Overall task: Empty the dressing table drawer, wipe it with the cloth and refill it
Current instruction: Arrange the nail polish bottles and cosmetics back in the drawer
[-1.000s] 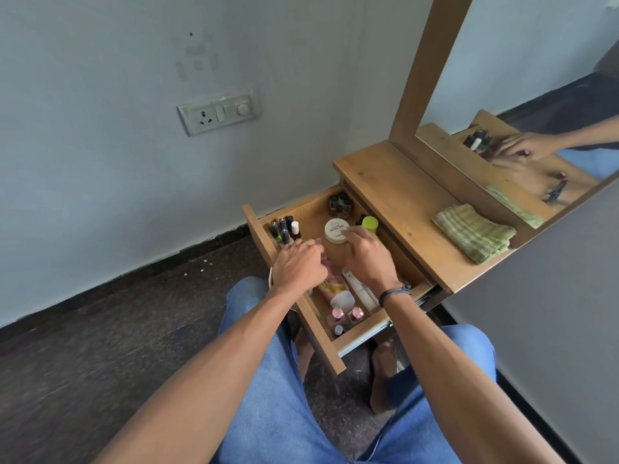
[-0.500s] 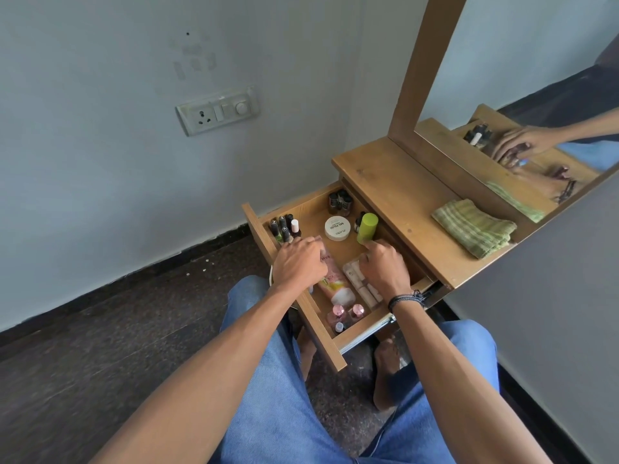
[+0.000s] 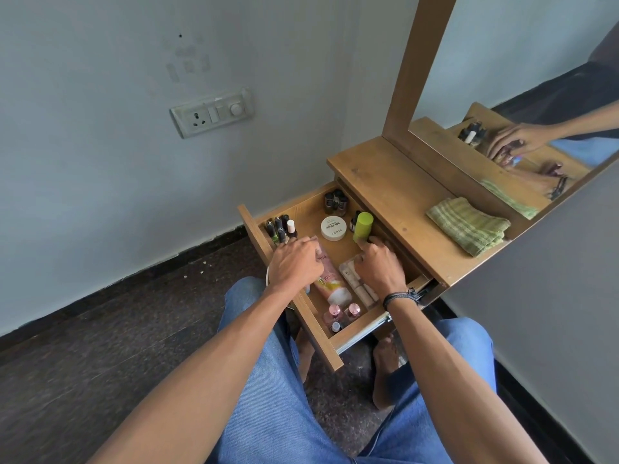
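Note:
The wooden drawer [image 3: 321,333] of the dressing table stands pulled out over my lap, with cosmetics inside. My left hand [image 3: 294,264] lies knuckles up over the top of a pink tube [image 3: 331,284], beside several dark nail polish bottles [image 3: 281,227]; its curled fingertips are hidden. My right hand [image 3: 378,267] sits over a pack of small pale tubes [image 3: 363,291], its fingertips touching the lower end of a green bottle [image 3: 363,226]. A white round jar [image 3: 333,228] lies between the hands. A folded green striped cloth [image 3: 469,226] rests on the table top [image 3: 395,182].
Small brown bottles [image 3: 335,200] stand at the drawer's back and pink-capped bottles [image 3: 341,313] at its near end. A wood-framed mirror [image 3: 502,78] rises behind the table top. A wall with a switch plate [image 3: 211,112] is to the left, and dark floor lies below.
My right hand drew back from the white jar and green bottle to the near part of the drawer, then edged forward to the bottle's lower end. My left hand stayed put.

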Action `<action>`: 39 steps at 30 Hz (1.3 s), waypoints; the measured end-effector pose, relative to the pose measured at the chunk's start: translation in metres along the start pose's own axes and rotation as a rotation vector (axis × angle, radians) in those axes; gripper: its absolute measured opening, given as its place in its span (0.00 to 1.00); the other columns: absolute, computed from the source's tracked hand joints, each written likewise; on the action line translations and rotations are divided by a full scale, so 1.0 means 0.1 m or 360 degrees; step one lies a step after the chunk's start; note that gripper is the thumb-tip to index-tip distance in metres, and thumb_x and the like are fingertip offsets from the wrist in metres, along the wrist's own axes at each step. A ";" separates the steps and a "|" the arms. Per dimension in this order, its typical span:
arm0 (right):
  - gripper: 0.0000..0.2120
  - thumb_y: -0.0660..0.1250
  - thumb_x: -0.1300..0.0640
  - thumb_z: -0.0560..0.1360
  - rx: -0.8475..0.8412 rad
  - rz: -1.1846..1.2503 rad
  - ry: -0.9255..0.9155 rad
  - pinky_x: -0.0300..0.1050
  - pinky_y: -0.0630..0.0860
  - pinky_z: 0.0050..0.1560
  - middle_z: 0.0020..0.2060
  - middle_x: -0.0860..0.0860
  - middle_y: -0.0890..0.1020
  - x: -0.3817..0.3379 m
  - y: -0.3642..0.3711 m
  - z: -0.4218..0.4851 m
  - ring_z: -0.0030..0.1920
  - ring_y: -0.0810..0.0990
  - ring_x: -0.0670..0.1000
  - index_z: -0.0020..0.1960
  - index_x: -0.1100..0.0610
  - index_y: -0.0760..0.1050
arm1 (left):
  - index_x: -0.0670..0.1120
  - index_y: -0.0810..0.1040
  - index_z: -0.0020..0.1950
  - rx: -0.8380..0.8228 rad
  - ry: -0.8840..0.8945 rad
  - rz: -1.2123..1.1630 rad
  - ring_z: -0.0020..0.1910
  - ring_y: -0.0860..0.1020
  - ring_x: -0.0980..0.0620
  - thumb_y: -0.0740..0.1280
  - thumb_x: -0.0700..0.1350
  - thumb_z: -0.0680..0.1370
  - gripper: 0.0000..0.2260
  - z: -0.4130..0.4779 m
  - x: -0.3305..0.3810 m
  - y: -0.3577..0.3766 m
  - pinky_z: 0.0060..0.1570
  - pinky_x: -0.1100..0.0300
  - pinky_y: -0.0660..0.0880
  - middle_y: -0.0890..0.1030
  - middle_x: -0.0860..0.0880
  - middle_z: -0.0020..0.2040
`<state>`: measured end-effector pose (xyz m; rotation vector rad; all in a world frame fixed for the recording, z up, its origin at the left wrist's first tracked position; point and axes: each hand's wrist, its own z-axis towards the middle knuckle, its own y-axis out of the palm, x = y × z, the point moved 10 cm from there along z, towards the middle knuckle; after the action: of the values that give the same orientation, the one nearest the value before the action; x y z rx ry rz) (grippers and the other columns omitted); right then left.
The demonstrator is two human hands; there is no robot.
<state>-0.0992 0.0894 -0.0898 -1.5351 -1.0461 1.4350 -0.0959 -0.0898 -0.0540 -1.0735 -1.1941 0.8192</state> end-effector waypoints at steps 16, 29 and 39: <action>0.10 0.62 0.59 0.77 0.0094 -0.0056 0.0005 0.54 0.81 0.44 0.55 0.59 0.80 -0.01 -0.04 -0.01 0.49 0.83 0.60 0.53 0.63 0.79 | 0.52 0.82 0.58 0.0032 0.0015 0.0001 0.53 0.79 0.53 0.68 0.45 0.77 0.11 -0.01 0.01 -0.02 0.54 0.57 0.71 0.81 0.54 0.58; 0.09 0.62 0.59 0.78 0.0337 0.0014 -0.0057 0.49 0.78 0.33 0.44 0.54 0.79 -0.04 -0.20 -0.12 0.38 0.80 0.56 0.42 0.60 0.78 | 0.52 0.83 0.56 0.0079 -0.0021 -0.0087 0.44 0.75 0.58 0.68 0.45 0.78 0.08 -0.03 0.01 -0.10 0.48 0.61 0.70 0.82 0.56 0.56; 0.08 0.64 0.58 0.75 0.0534 0.0256 -0.0112 0.52 0.78 0.35 0.37 0.49 0.81 0.01 -0.36 -0.21 0.35 0.78 0.51 0.39 0.55 0.78 | 0.46 0.83 0.55 0.0871 -0.0520 -0.0916 0.65 0.70 0.52 0.67 0.29 0.74 0.16 -0.46 -0.45 -0.50 0.59 0.75 0.64 0.78 0.51 0.60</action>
<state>-0.0803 0.1034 -0.0551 -1.3553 -0.6887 1.6892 -0.0621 -0.1569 -0.0212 -0.1300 -1.3482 0.8060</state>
